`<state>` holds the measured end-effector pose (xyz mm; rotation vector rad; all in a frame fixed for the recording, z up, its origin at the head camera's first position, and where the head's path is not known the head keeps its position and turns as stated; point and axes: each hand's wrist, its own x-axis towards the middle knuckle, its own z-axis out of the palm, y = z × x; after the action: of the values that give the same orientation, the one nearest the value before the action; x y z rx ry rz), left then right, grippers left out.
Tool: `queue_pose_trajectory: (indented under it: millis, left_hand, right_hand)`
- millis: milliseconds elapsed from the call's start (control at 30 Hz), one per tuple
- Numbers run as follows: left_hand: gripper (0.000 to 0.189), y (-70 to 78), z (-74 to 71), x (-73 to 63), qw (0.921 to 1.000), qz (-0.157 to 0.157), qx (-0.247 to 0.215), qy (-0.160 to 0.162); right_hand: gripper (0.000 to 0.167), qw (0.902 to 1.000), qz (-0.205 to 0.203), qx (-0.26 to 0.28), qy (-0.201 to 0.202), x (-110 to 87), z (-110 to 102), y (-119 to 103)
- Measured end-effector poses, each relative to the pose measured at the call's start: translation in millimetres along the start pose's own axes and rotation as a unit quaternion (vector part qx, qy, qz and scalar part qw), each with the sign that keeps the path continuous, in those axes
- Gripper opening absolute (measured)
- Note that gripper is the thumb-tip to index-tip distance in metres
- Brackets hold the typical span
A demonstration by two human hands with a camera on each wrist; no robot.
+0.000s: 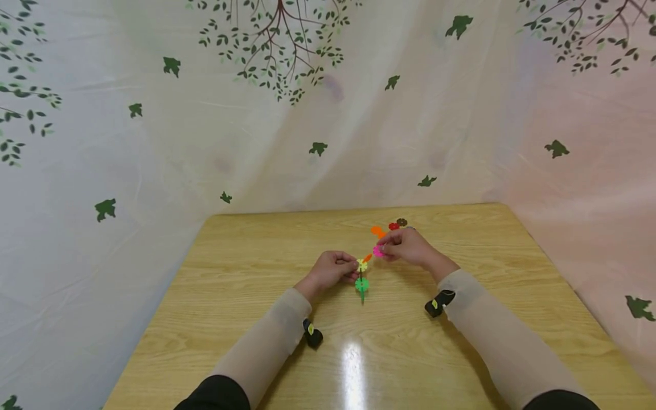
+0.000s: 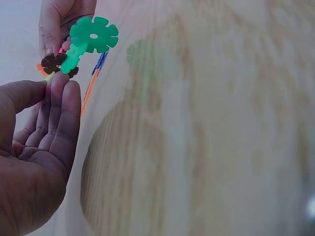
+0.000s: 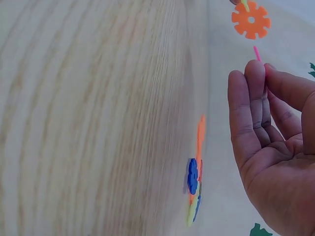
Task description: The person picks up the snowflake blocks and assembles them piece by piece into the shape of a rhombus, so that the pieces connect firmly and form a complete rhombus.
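My left hand (image 1: pixel 330 267) pinches a short chain of notched, flower-shaped plastic discs at its yellow disc (image 1: pixel 362 265). Below the fingers in the head view hangs a green disc (image 1: pixel 361 285). The left wrist view shows a brown disc (image 2: pixel 49 62) by the fingertips, a smaller-looking green one, and a green disc (image 2: pixel 81 34) at the end. At the chain's other end is an orange disc (image 3: pixel 241 20). Between thumb and fingertips my right hand (image 1: pixel 407 247) holds a pink disc (image 1: pixel 378 251). In the right wrist view its edge (image 3: pixel 257 53) points toward the orange disc, a small gap between them.
Loose discs lie on the wooden table (image 1: pixel 246 319) beyond the right hand: orange (image 1: pixel 377 230), red (image 1: pixel 393 226) and brown (image 1: pixel 402 222). A blue disc (image 3: pixel 192 176) shows among them in the right wrist view. A leaf-printed cloth (image 1: pixel 287 171) hangs behind the table.
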<state>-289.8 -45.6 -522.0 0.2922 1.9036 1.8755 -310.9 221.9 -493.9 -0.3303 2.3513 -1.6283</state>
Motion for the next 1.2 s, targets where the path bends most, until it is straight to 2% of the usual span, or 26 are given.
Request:
queue_pose_trajectory:
  millis: [467,1200]
  left_hand:
    - [0.017,-4.9,0.5,3.6,1.0000,0.005,-0.002,-0.002]
    - [0.018,-2.4,-2.9,2.7,0.9999,-0.008,0.001,-0.008]
  right_hand:
    - [0.022,0.9998,0.008,0.003,-0.018,1.5,2.7,0.0]
    - [0.021,0.9997,0.020,0.011,-0.010,0.3,7.3,-3.2]
